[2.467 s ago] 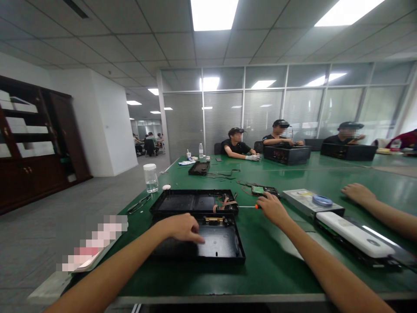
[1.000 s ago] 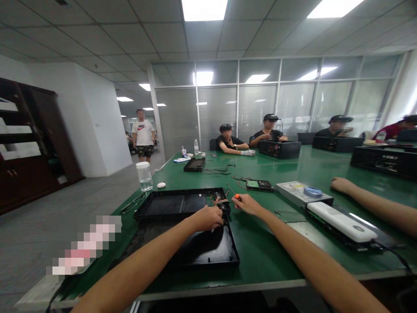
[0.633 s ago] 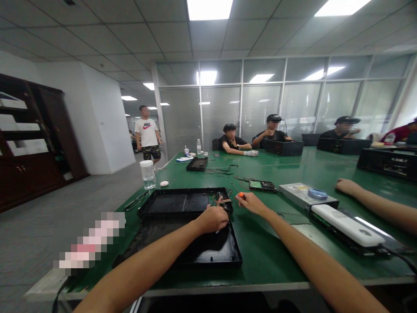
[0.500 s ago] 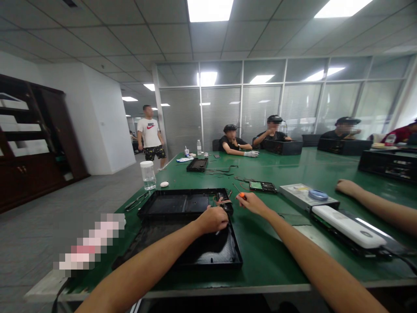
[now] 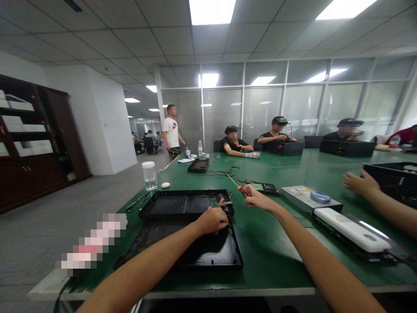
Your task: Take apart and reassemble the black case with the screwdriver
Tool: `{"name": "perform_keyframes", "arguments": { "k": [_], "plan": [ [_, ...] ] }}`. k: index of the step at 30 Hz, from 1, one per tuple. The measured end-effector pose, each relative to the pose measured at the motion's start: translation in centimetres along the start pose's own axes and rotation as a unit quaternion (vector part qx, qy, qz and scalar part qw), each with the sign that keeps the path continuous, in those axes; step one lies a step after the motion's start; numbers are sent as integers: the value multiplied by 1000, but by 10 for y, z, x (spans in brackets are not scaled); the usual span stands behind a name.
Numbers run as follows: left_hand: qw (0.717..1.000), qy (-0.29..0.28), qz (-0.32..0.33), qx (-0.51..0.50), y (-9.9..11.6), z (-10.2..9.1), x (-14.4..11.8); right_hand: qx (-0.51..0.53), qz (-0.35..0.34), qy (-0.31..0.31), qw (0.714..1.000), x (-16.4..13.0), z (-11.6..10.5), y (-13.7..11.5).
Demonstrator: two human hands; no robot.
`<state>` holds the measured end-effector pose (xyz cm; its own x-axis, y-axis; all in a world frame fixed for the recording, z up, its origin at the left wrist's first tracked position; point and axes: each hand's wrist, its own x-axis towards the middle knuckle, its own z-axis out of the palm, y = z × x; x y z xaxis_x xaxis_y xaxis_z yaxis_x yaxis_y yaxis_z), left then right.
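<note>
Right hand (image 5: 257, 198), centre frame: fingers clenched on the orange-handled screwdriver (image 5: 237, 186), shaft angled toward the upper left, tip clear of the green table (image 5: 270, 243). Left hand (image 5: 211, 219), just below centre: fingers curled onto the far rim of the near black case tray (image 5: 208, 252), apparently steadying it; whether they pinch anything cannot be told. A second tray (image 5: 185, 203) with a wire bundle (image 5: 224, 201) lies just beyond. Versus 0.5 s ago, the screwdriver is raised higher; a co-worker's hand (image 5: 360, 183), right edge, has lifted.
</note>
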<state>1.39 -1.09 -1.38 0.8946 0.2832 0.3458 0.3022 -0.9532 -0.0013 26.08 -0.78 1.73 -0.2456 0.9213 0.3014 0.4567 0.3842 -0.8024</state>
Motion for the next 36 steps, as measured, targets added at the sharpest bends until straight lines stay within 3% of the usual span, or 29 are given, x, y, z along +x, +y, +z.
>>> {"name": "perform_keyframes", "arguments": {
  "k": [4,9,12,16,23,30,33,36],
  "plan": [
    [1000,17,-12,-7,-1,5,0,86,-44,11,995,-3,-7,-13],
    [1000,1,0,-27,-3,5,2,129,-35,155,979,-2,-11,-14],
    [998,-8,23,-52,-5,3,3,112,-57,189,974,-3,-5,-14],
    [996,-7,3,-83,-3,-1,2,9,-108,179,978,-7,11,-18],
    [977,6,-118,-179,6,-3,0,-135,-168,204,955,-12,21,-24],
    [975,10,-108,-196,4,-2,-1,-210,-201,191,938,-17,20,-34],
    [976,12,-111,-188,4,-1,-2,-312,-210,156,913,-26,19,-56],
    [978,12,-122,-170,5,-2,-3,-456,-182,111,864,-36,23,-90]
  ]
}}
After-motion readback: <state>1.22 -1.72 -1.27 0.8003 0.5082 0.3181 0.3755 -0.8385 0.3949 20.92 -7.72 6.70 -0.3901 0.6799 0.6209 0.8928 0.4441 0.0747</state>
